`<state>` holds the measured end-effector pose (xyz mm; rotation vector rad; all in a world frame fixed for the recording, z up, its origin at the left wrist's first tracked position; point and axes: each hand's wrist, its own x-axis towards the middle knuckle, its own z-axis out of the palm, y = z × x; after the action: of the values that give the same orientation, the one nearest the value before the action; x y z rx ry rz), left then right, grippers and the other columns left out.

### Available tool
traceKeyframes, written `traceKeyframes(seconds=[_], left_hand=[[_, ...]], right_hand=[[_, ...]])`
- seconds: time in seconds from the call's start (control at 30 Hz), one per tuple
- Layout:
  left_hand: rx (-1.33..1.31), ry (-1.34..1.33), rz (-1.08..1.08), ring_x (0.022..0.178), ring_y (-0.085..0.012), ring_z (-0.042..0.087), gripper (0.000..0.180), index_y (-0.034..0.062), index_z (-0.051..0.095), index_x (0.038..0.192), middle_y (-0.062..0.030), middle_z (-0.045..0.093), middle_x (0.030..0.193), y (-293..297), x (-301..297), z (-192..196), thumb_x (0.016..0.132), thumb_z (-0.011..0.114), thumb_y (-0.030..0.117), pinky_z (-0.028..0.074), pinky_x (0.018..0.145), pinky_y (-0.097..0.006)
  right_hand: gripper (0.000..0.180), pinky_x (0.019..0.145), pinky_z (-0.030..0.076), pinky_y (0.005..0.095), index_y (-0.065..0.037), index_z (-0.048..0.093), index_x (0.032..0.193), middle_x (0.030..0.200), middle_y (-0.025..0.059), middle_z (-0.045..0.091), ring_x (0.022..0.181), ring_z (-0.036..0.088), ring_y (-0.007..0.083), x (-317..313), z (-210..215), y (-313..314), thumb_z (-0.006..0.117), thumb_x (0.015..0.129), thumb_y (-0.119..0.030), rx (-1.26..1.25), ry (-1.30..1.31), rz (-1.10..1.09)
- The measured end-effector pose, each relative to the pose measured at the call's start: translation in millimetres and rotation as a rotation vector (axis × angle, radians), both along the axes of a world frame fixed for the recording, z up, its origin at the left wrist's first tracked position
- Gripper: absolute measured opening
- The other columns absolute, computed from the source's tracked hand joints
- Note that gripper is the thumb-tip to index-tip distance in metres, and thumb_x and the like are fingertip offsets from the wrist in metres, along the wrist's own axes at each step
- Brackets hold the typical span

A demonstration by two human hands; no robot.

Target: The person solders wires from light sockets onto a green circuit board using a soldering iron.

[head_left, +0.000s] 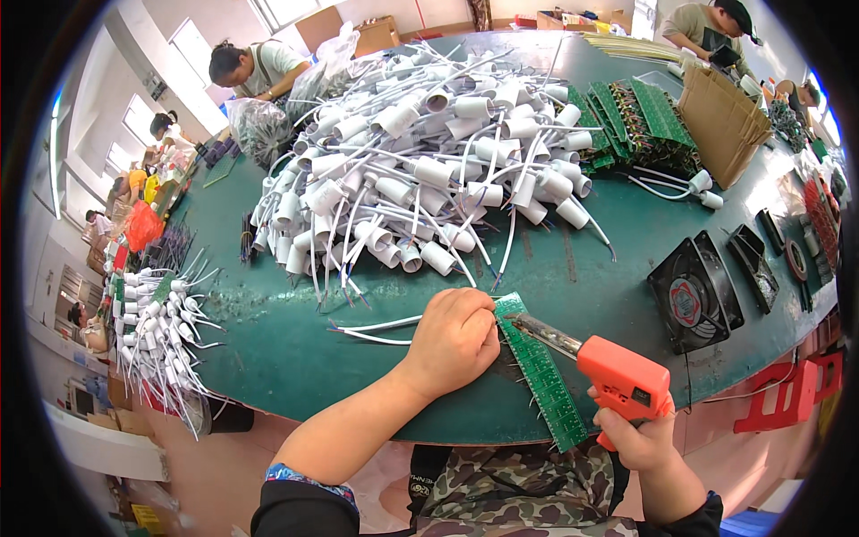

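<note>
A: What do the hands hold?

B: The left hand [455,340] curls its fingers around white wires [376,329], pinning their ends on a green board strip [537,371]. The wires trail away left of the fingers.

A: And the right?

B: The right hand [637,438] is closed around an orange soldering gun [622,380]. Its tip touches the strip just right of the left fingertips.

A: What lies past the fingers?

B: A heap of white sockets [429,152] on the green table [591,268], and a black fan [693,300] off to the right.
</note>
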<state>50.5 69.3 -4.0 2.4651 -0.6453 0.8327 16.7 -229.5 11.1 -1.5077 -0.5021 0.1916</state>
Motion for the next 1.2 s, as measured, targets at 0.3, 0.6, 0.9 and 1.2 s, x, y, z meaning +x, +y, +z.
traceKeyframes(seconds=[0.3, 0.6, 0.9, 1.2], left_hand=[[-0.015, -0.003, 0.006, 0.084, -0.0312, 0.062, 0.023, 0.0058, 0.053, 0.075, -0.0102, 0.063, 0.095, -2, 1, -1, 0.064, 0.071, -0.002, 0.05, 0.075, -0.042], [-0.023, 0.022, 0.022, 0.083, -0.031, 0.062, 0.022, 0.0067, 0.054, 0.074, -0.0099, 0.063, 0.094, -1, 3, -2, 0.063, 0.071, -0.002, 0.05, 0.074, -0.042], [-0.042, 0.052, 0.023, 0.083, -0.0302, 0.063, 0.02, 0.0068, 0.054, 0.072, -0.0095, 0.064, 0.094, 0, 4, -1, 0.063, 0.071, 0.0, 0.05, 0.074, -0.041], [-0.038, 0.06, 0.018, 0.083, -0.0303, 0.062, 0.019, 0.0069, 0.055, 0.072, -0.0094, 0.064, 0.094, 0, 4, -1, 0.063, 0.07, -0.001, 0.049, 0.074, -0.041]], right_hand=[[0.039, 0.072, 0.054, 0.0281, 0.004, 0.059, 0.122, 0.099, 0.0091, 0.07, 0.079, 0.066, 0.0128, 1, -3, 2, 0.068, 0.084, -0.001, -0.062, 0.053, -0.013], [0.04, 0.067, 0.056, 0.0268, 0.003, 0.056, 0.125, 0.098, 0.0091, 0.069, 0.075, 0.066, 0.0112, 2, -10, 0, 0.066, 0.086, -0.002, -0.092, -0.043, 0.016], [0.037, 0.066, 0.056, 0.0275, 0.004, 0.056, 0.123, 0.094, 0.0086, 0.068, 0.074, 0.066, 0.0118, 1, -11, 0, 0.065, 0.086, -0.001, -0.11, -0.052, 0.017], [0.037, 0.067, 0.055, 0.0281, 0.004, 0.056, 0.122, 0.093, 0.0091, 0.067, 0.074, 0.066, 0.0125, 0, -10, -1, 0.065, 0.086, 0.0, -0.127, -0.041, 0.01]])
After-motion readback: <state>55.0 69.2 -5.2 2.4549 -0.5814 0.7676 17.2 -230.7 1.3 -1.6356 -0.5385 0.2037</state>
